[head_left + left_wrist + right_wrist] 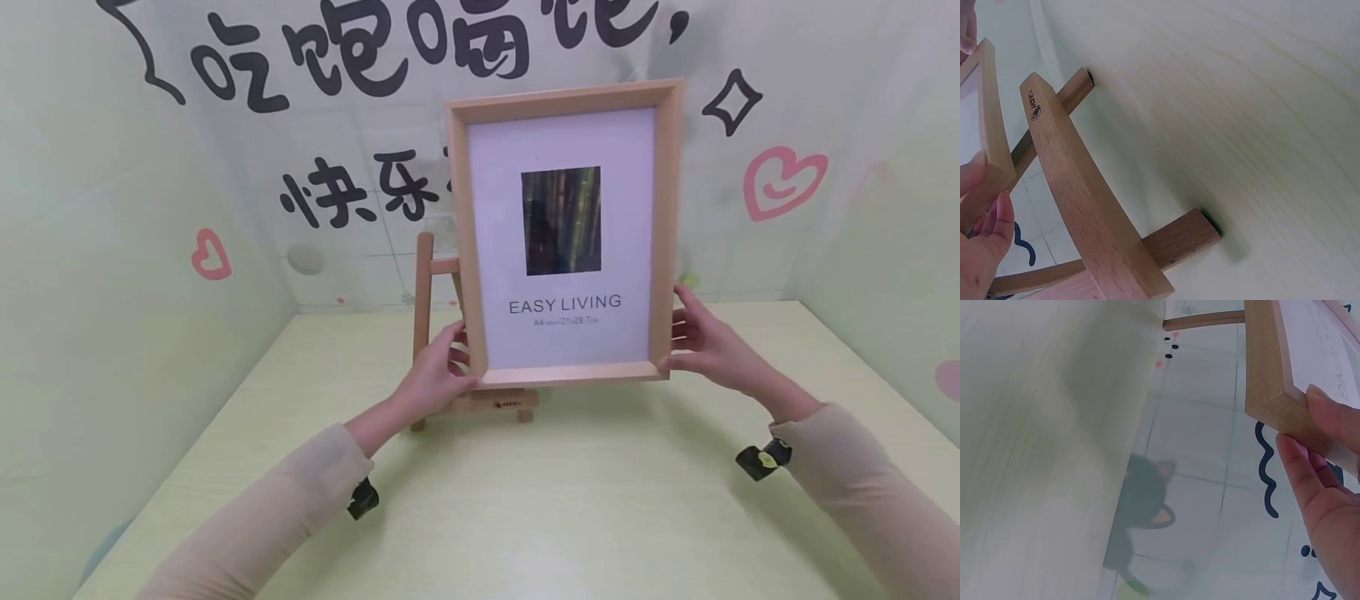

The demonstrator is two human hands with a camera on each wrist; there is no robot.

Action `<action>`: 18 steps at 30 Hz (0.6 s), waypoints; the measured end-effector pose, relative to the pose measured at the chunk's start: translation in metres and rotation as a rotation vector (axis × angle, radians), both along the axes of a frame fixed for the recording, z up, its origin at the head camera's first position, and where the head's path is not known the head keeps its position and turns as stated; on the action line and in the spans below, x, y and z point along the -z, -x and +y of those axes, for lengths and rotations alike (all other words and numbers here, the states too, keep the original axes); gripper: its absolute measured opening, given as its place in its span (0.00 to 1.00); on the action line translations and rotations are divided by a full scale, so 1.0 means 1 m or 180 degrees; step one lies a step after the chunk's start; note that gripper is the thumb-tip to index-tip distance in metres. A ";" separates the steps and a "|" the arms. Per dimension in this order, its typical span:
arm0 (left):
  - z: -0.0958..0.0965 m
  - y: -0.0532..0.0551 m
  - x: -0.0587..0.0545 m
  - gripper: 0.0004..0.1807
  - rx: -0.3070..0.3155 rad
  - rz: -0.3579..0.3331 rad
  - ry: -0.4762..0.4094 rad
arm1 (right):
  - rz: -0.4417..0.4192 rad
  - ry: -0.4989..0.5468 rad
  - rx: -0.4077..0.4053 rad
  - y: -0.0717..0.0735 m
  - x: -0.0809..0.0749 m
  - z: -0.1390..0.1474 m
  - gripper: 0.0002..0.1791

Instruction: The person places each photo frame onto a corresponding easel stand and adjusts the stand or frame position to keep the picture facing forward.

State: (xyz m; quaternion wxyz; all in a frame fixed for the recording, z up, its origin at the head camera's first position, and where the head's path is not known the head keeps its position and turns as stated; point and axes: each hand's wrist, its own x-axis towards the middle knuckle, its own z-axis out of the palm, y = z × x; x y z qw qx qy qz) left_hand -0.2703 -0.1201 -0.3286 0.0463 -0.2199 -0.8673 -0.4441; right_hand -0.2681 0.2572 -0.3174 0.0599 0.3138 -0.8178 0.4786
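Observation:
A light wooden picture frame (564,373) is held upright, its white insert printed with a small dark bamboo picture and "EASY LIVING". My left hand (438,371) grips its lower left corner, thumb at the front and fingers round the side. At the lower right corner my right hand (705,346) pinches the side the same way; the right wrist view shows thumb and fingers on the frame's edge (1266,375). Behind and below stands a small wooden easel (424,292), partly hidden by the frame. In the left wrist view the easel's ledge (1085,187) lies beside the frame's bottom edge.
The easel stands on a pale wood-grain table (525,500). A printed backdrop (360,275) with large black characters, hearts and a star rises behind it, and pale side walls (112,292) close in left and right. Small black devices (763,458) sit at both sleeve cuffs.

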 end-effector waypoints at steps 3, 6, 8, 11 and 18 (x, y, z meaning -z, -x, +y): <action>-0.005 -0.001 0.000 0.46 0.0014 0.0036 -0.0019 | -0.0018 0.0036 -0.0035 0.002 0.000 -0.005 0.57; -0.009 0.000 0.001 0.46 0.0014 0.0054 -0.0024 | -0.0022 0.0068 -0.0076 0.004 0.002 -0.009 0.57; -0.011 0.000 0.001 0.46 0.0006 0.0057 -0.0006 | -0.0039 0.0044 -0.0043 0.005 0.002 -0.011 0.57; -0.015 0.001 0.001 0.47 -0.0024 0.0065 0.0030 | -0.0095 -0.0014 0.0035 0.007 0.003 -0.016 0.57; -0.025 0.000 0.001 0.47 -0.0003 0.0136 0.0012 | -0.0178 -0.0012 0.0059 0.008 0.003 -0.026 0.57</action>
